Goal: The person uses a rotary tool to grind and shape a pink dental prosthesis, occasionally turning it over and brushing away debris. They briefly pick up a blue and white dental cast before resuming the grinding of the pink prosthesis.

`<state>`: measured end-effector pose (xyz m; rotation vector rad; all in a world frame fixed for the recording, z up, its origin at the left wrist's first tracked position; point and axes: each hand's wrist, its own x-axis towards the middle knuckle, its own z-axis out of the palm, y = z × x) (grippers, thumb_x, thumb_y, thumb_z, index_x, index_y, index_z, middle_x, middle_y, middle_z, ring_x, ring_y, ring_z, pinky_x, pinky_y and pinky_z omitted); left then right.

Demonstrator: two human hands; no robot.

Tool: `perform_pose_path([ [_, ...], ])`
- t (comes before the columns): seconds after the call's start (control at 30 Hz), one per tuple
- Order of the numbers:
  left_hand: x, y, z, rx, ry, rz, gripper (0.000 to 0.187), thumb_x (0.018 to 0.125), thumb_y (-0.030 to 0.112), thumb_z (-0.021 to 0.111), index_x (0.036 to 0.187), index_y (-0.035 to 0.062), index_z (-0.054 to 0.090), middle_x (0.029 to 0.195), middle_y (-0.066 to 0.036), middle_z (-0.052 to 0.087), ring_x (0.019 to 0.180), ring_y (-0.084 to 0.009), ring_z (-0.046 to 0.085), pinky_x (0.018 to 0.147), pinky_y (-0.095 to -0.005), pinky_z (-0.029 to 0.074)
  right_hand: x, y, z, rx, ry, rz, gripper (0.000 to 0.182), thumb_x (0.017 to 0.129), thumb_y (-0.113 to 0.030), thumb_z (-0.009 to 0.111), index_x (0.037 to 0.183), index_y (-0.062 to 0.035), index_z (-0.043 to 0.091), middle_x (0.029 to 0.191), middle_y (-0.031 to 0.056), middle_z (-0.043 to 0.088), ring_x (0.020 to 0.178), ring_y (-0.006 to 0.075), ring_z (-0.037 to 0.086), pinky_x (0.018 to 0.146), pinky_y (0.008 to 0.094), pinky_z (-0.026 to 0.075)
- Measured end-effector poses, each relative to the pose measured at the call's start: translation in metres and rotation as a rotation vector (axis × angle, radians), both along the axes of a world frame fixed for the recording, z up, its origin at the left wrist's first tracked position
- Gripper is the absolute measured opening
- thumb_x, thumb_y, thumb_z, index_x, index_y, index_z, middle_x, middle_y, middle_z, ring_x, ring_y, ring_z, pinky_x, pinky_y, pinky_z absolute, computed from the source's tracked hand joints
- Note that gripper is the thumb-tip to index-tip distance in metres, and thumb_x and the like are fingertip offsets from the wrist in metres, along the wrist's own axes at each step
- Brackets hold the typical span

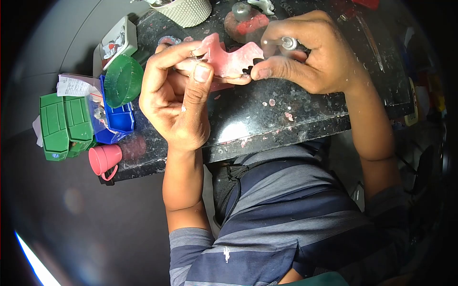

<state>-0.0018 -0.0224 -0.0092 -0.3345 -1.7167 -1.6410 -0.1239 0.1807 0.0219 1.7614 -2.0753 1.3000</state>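
Observation:
A pink, curved plate point(229, 59) with scalloped edges and small metal clasps is held up above the dark worktop. My left hand point(176, 90) grips it at its left side, thumb in front and fingers behind and beneath. At the plate's right edge, the thumb of my right hand point(310, 57) points toward it. The fingers of my right hand are wrapped round a silvery cylindrical tool point(289, 43), whose round end shows between finger and thumb. The rest of the tool is hidden by the hand.
Pink scraps dot the black worktop point(286, 133). A pink cup point(106, 159) stands at its left corner, near green bins point(67, 121), a blue bin point(119, 121) and a green bowl point(123, 81). A white basket point(188, 12) is at the back.

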Motion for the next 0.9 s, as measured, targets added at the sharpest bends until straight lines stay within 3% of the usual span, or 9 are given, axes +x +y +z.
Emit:
perform_pose_path([
  [0.33, 0.0034, 0.0040, 0.0032, 0.095, -0.053, -0.055, 0.030, 0.089, 0.001, 0.072, 0.116, -0.0073, 0.062, 0.102, -0.009, 0.070, 0.077, -0.0048, 0.058, 0.093, -0.0209, 0.040, 0.0003, -0.0006, 0.0022, 0.005, 0.028, 0.007, 0.029, 0.081, -0.029, 0.084, 0.079, -0.0031, 0.070, 0.057, 0.0027, 0.057, 0.044, 0.0100, 0.048, 0.045, 0.0257, 0.034],
  [0.5, 0.0035, 0.0098, 0.0065, 0.185, -0.060, -0.096, 0.030, 0.091, -0.001, 0.069, 0.119, -0.0094, 0.059, 0.100, -0.011, 0.069, 0.078, -0.0067, 0.062, 0.078, -0.0186, 0.048, -0.0005, -0.0007, 0.0003, -0.006, 0.046, 0.006, 0.029, 0.082, -0.029, 0.084, 0.080, -0.0031, 0.071, 0.057, 0.0030, 0.058, 0.045, 0.0102, 0.049, 0.045, 0.0257, 0.034],
  [0.9, 0.0030, 0.0106, 0.0077, 0.196, -0.034, -0.167, 0.032, 0.093, -0.002, 0.066, 0.121, -0.0113, 0.055, 0.094, -0.013, 0.068, 0.077, -0.0112, 0.066, 0.072, -0.0233, 0.055, 0.0004, -0.0003, 0.0026, -0.009, 0.031, -0.018, 0.032, 0.079, -0.029, 0.086, 0.081, -0.0023, 0.069, 0.057, 0.0029, 0.057, 0.046, 0.0101, 0.049, 0.046, 0.0256, 0.035],
])
